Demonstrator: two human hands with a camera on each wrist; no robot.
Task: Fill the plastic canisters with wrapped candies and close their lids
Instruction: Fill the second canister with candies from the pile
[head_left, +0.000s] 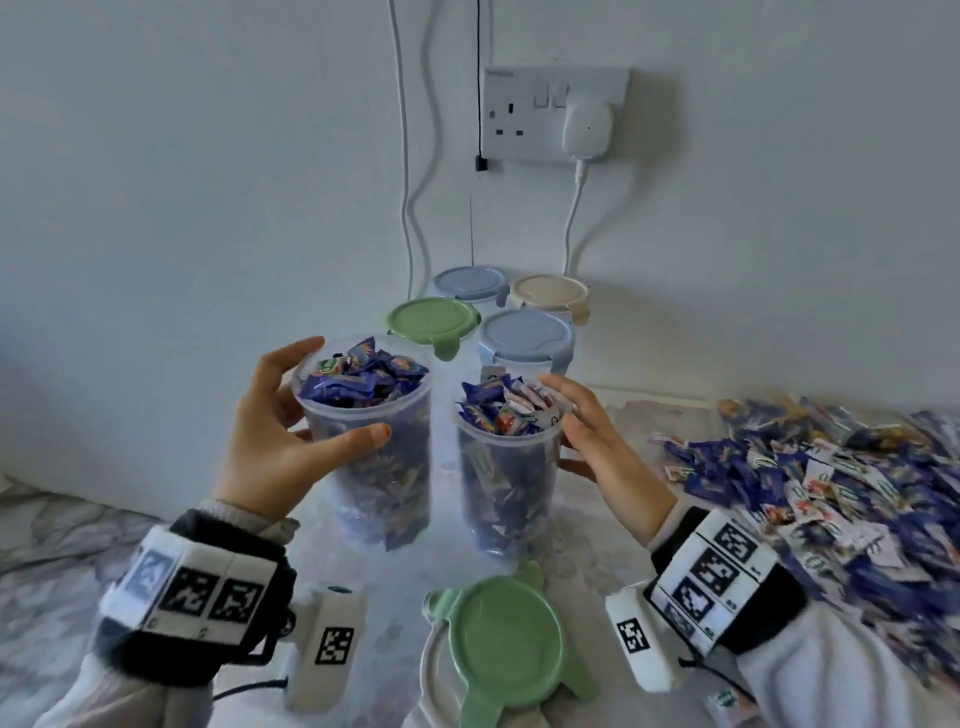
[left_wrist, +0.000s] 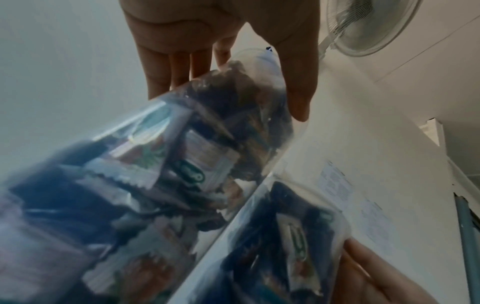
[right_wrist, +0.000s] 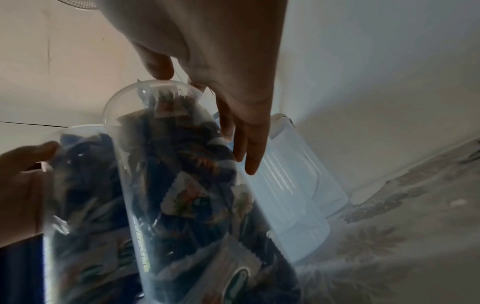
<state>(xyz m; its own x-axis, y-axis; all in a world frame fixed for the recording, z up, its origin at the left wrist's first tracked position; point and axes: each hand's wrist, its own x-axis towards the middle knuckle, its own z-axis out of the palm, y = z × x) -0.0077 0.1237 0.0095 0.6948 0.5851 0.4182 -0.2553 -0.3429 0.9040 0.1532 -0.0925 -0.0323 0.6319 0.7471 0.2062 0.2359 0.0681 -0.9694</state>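
Note:
Two clear lidless canisters packed with wrapped candies stand side by side at the table's middle. My left hand (head_left: 332, 395) holds the left canister (head_left: 379, 467), thumb on its front wall and fingers behind; the left wrist view shows the same hold (left_wrist: 233, 92) on that canister (left_wrist: 182, 154). My right hand (head_left: 558, 423) lies with straight fingers against the right canister (head_left: 506, 493) near its rim, which the right wrist view (right_wrist: 207, 123) confirms on the canister (right_wrist: 194, 195). A loose green lid (head_left: 506, 639) lies flat at the front.
Several closed canisters stand at the back by the wall: a green-lidded one (head_left: 434, 319), two blue (head_left: 524, 335) and a beige one (head_left: 550, 293). A big pile of wrapped candies (head_left: 831, 493) covers the table's right side. Cables hang from a wall socket (head_left: 556, 114).

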